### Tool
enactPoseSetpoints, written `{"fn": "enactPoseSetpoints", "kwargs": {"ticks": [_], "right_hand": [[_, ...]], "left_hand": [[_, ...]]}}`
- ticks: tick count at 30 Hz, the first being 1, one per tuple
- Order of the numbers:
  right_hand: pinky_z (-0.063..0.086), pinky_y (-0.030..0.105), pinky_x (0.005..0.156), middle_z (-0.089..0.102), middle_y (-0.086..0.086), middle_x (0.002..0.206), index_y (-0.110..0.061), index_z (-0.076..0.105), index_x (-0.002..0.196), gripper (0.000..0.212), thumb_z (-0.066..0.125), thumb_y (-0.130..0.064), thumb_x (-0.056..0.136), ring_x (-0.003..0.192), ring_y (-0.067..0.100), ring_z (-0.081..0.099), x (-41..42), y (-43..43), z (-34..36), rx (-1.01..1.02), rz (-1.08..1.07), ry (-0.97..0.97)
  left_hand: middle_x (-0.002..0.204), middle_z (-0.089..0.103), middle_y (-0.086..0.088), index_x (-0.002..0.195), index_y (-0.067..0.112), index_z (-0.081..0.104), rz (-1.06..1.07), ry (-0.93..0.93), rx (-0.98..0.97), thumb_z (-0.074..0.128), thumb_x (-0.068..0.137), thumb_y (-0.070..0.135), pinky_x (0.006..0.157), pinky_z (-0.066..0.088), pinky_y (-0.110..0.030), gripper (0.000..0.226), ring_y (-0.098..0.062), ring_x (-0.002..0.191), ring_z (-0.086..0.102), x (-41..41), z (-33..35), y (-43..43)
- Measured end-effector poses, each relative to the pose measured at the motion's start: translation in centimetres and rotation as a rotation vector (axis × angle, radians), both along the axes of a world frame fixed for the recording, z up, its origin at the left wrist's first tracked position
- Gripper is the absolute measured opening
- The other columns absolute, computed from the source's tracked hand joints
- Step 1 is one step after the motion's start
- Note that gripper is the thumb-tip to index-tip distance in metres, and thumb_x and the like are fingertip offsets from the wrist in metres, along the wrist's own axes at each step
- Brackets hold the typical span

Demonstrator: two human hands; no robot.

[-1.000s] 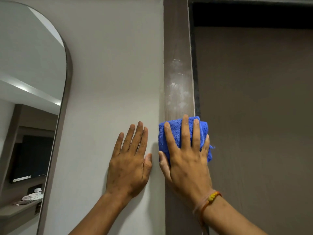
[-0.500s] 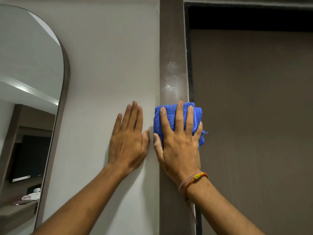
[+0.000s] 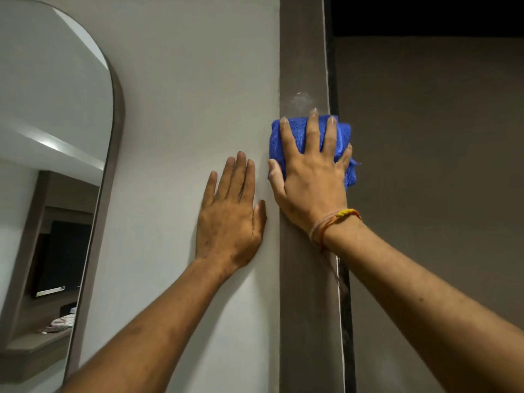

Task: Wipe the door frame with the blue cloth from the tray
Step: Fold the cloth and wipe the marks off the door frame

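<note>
At nine o'clock an arched mirror (image 3: 54, 165) with a thin, smooth rim is being shown, glossy against the matte pale wall (image 3: 184, 95). Toward the centre, the left hand (image 3: 229, 217) is being laid flat on that wall, fingers together, nothing being held. Just to its right, at about one o'clock from it, the blue cloth (image 3: 341, 134), a folded, nubbly pad, is being pressed against the brown door frame (image 3: 303, 307) by the right hand (image 3: 312, 177), fingers spread over it. The wiping step is judged to be under way. A whitish smear (image 3: 302, 99) is being left at twelve o'clock of the cloth; an upward stroke with firm pressure is judged to be called for next.
</note>
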State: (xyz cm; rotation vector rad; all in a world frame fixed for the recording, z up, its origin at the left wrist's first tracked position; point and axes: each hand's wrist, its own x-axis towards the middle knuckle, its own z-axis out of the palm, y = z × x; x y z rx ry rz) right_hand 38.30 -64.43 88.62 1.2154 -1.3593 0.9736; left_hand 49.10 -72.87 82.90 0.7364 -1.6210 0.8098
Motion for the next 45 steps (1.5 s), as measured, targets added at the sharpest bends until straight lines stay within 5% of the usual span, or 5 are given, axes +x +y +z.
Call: {"fn": "enactPoseSetpoints", "kwargs": {"ticks": [7, 22, 30, 39, 45], "right_hand": [[0.011, 0.068, 0.109, 0.005, 0.018, 0.158, -0.027, 0.009, 0.148, 0.066, 0.029, -0.052, 0.090, 0.144, 0.042, -0.002, -0.5, 0.2, -6.2, 0.001, -0.005, 0.044], [0.011, 0.067, 0.110, 0.003, 0.018, 0.159, -0.029, 0.008, 0.148, 0.065, 0.034, -0.050, 0.092, 0.144, 0.042, -0.004, -0.6, 0.1, -5.4, -0.012, 0.040, 0.035], [0.012, 0.071, 0.108, 0.006, 0.017, 0.157, -0.027, 0.011, 0.148, 0.063, 0.036, -0.047, 0.093, 0.142, 0.045, -0.004, 0.2, 0.4, 5.2, 0.004, 0.036, -0.035], [0.014, 0.069, 0.108, 0.008, 0.018, 0.158, -0.027, 0.012, 0.147, 0.065, 0.036, -0.048, 0.091, 0.143, 0.044, 0.002, -0.2, -0.8, -1.8, -0.095, 0.030, 0.019], [0.014, 0.071, 0.107, 0.010, 0.016, 0.157, -0.025, 0.014, 0.147, 0.062, 0.035, -0.046, 0.093, 0.142, 0.045, 0.000, -0.3, 0.3, 6.9, -0.004, 0.004, 0.051]], "left_hand": [[0.158, -0.008, -0.006, 0.146, 0.014, -0.008, 0.003, -0.003, -0.016, 0.005, 0.089, 0.043, 0.120, -0.002, -0.039, 0.066, -0.018, 0.145, -0.011, 0.1, -0.1, 0.1], [0.159, -0.008, -0.007, 0.146, 0.015, -0.009, 0.005, 0.061, -0.034, 0.011, 0.093, 0.040, 0.120, -0.004, -0.039, 0.062, -0.017, 0.145, -0.011, -0.8, 2.4, -0.2], [0.159, -0.006, -0.007, 0.146, 0.015, -0.006, 0.010, 0.063, -0.026, 0.011, 0.093, 0.041, 0.120, -0.002, -0.039, 0.061, -0.018, 0.145, -0.009, -0.9, 2.5, 0.0], [0.159, -0.009, -0.007, 0.146, 0.015, -0.009, 0.019, 0.050, -0.018, 0.006, 0.092, 0.044, 0.120, -0.004, -0.040, 0.063, -0.018, 0.145, -0.012, -1.0, 2.5, 0.0], [0.159, -0.005, -0.008, 0.146, 0.014, -0.005, 0.010, 0.064, -0.031, 0.012, 0.092, 0.040, 0.121, -0.001, -0.040, 0.062, -0.018, 0.146, -0.008, -0.9, 2.6, 0.1]]}}
